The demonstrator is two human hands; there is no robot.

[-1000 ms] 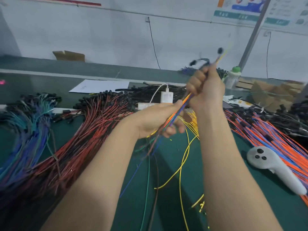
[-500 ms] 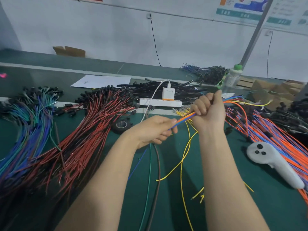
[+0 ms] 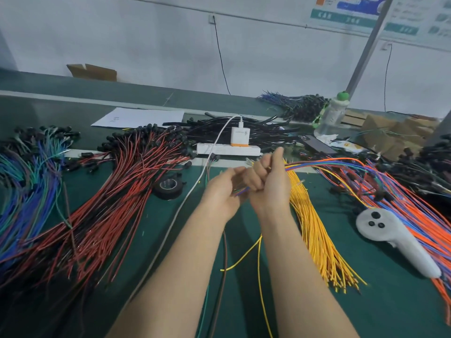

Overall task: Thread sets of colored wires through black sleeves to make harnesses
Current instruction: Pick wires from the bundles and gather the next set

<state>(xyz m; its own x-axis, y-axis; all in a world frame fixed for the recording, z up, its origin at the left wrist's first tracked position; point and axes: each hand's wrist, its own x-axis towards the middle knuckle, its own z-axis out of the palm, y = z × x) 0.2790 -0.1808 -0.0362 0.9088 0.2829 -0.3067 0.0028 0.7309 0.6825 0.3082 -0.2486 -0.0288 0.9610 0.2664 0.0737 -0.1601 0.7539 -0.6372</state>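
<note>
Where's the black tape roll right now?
Head view: the black tape roll lies on the green mat, left of the left hand, beside the red wires.

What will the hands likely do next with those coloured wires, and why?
Probably the left hand reaches to the pile of black sleeves behind the power strip for one. The right hand grips the wire bundle, its short ends poke out toward the left hand, and no sleeve shows on them.
</note>
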